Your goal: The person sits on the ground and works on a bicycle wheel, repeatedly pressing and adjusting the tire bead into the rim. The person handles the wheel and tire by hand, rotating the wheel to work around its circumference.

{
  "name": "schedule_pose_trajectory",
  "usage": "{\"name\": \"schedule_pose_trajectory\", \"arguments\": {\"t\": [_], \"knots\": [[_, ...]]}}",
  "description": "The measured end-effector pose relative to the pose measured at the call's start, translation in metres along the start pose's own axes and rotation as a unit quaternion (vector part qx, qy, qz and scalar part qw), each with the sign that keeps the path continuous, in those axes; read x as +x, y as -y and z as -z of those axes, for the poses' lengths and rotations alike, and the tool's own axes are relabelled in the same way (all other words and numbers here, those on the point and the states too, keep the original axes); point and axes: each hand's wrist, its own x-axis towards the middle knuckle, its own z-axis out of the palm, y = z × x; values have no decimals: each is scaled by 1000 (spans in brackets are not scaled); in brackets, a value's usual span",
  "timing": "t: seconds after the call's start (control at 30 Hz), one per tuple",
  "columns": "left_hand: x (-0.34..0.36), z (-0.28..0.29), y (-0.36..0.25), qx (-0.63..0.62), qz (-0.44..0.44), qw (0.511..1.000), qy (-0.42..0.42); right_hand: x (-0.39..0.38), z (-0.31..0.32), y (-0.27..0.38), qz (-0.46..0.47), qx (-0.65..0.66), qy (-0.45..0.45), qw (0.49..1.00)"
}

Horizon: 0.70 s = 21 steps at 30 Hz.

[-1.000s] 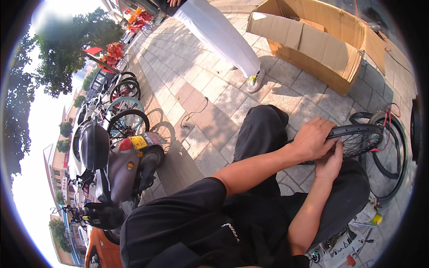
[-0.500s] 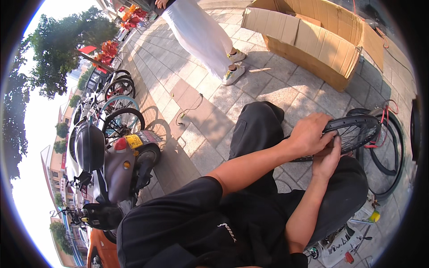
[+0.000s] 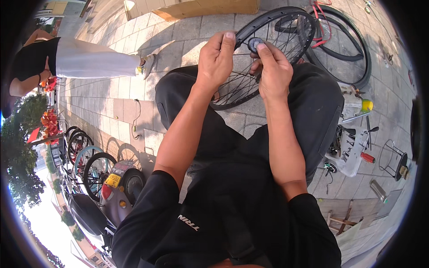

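Observation:
A bare, black bicycle wheel rim [image 3: 271,18] with dark spokes leans tilted between my knees. My left hand [image 3: 214,61] is closed on the rim's left side, thumb pointing up. My right hand [image 3: 275,76] pinches a small round black disc with a grey centre [image 3: 255,44] between thumb and fingers, in front of the spokes. What kind of part the disc is, I cannot tell. Some of the fingertips of my right hand are hidden behind the disc and the thumb.
Beyond my right knee lie a black tyre [image 3: 367,67] and a red cord [image 3: 322,27]. A white tray of tools [image 3: 351,163] and a red handle [image 3: 368,157] sit to the right. A cardboard box [image 3: 210,10] stands ahead; a person in white [image 3: 96,58] and a scooter [image 3: 117,203] are left.
The view has swung, bringing my hands nearer its middle. My hands, close together on the rim before, are apart now. The round disc shows in my right hand.

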Motion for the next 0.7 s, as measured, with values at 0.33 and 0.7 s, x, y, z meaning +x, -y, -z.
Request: {"name": "schedule_pose_trajectory", "arguments": {"t": [0.33, 0.7], "knots": [[25, 4, -8, -174, 132, 976, 18, -9, -9, -40, -74, -11, -7, 997], [21, 8, -3, -194, 125, 973, 5, -7, -15, -29, -107, 16, 37, 993]]}}
